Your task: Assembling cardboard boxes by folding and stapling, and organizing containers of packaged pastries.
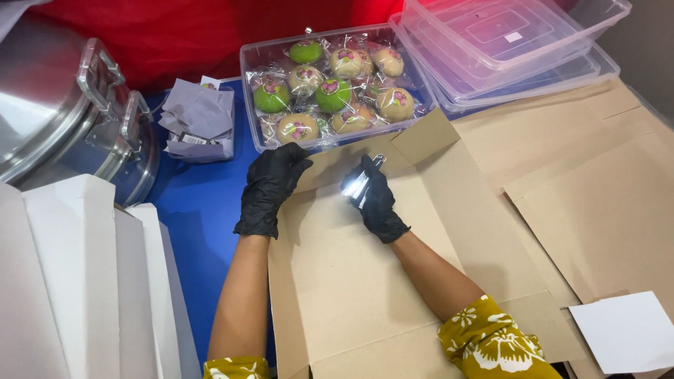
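Left hand (pixel 270 188) fingers press flat on the box (pixel 365 281) flap edge; right hand (pixel 375 200) clenched on a shiny clip (pixel 358 184). Cardboard judged light, stiff, creasable; hold by edges

Flat cardboard box (pixel 365 281) at centre. Behind it: tub of wrapped cakes (pixel 326 84). Left: paper box (pixel 198 119), steel pots (pixel 63 112). Behind-right: stacked lids (pixel 505 42).

Blue table (pixel 203 203) — bearing flat cardboard (pixel 351 281), clear sweet tub (pixel 250 91), steel pots (pixel 63 105).
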